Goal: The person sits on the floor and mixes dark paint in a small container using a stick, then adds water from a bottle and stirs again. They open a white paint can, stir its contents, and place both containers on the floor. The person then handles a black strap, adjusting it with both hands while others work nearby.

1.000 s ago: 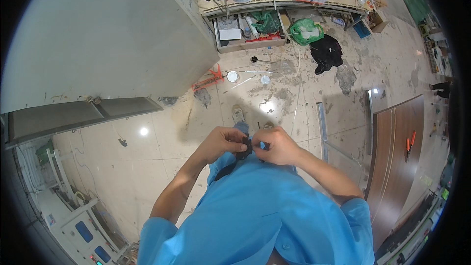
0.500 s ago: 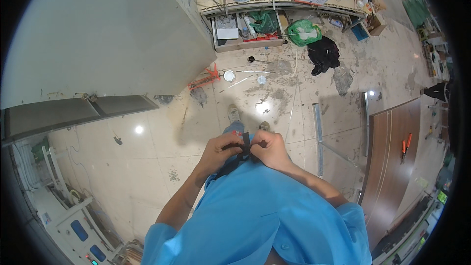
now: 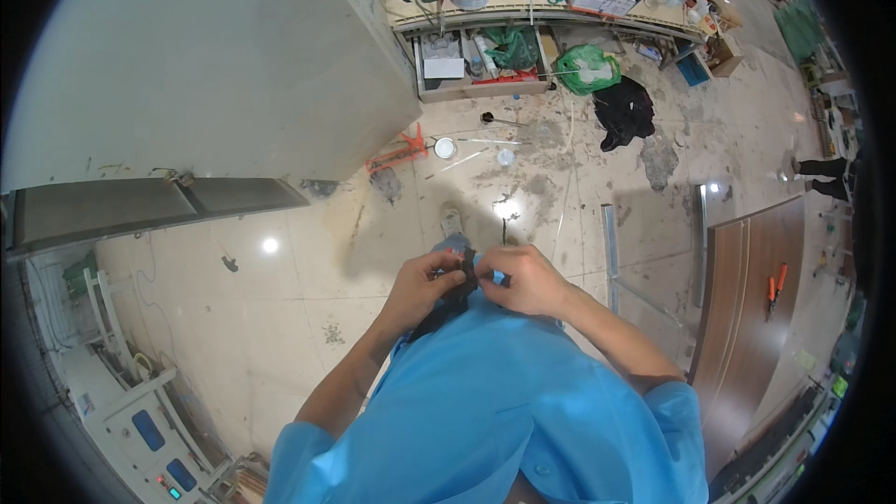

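Note:
At waist height in front of my blue shirt (image 3: 467,392), both hands work on a black strap (image 3: 469,267) that looks like fabric. My left hand (image 3: 425,287) pinches it between thumb and fingers. My right hand (image 3: 525,282) is closed at its other side, thumb and fingertips pressed together against it. A thin dark end sticks up above the right hand. Further black material runs down along the left side of my waist. What the strap fastens to is hidden by the hands and shirt.
Ahead stands a bench (image 3: 523,9) with an open drawer (image 3: 481,89). A caulking gun (image 3: 399,151), a green bag (image 3: 588,70) and black cloth (image 3: 623,114) lie on the floor. A brown panel (image 3: 747,317) carrying orange-handled pliers (image 3: 777,287) is at right; a person's legs (image 3: 826,177) stand beyond.
The strap's upright flat end has dropped between my fingers, and a thin dark end now rises above my right hand. My view has shifted slightly. A person's legs show more fully at far right.

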`<state>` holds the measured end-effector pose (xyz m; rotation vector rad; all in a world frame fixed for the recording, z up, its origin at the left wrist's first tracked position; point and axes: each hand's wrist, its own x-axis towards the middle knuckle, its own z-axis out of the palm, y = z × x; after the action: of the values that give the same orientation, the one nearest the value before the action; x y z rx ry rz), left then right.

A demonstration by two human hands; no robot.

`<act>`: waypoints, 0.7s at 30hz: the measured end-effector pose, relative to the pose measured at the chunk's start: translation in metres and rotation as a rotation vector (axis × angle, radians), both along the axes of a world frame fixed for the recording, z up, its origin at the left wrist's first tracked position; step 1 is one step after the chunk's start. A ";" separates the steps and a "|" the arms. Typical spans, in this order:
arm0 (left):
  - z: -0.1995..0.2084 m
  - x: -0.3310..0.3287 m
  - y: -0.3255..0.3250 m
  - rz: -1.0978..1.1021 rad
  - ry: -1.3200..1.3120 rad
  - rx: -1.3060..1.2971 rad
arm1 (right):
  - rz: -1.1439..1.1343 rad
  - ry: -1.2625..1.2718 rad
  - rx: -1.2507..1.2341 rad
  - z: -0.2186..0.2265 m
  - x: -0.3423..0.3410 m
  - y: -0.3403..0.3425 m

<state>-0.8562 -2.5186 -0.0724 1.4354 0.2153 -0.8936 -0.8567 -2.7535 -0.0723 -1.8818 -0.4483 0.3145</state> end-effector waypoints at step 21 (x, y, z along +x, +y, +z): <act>-0.010 -0.002 -0.001 0.003 -0.201 -0.015 | -0.423 0.568 0.160 -0.021 -0.021 0.027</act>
<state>-0.8582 -2.5192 -0.0826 1.4994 0.0603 -0.7413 -0.8779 -2.7266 -0.0936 -1.5912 0.2980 0.4884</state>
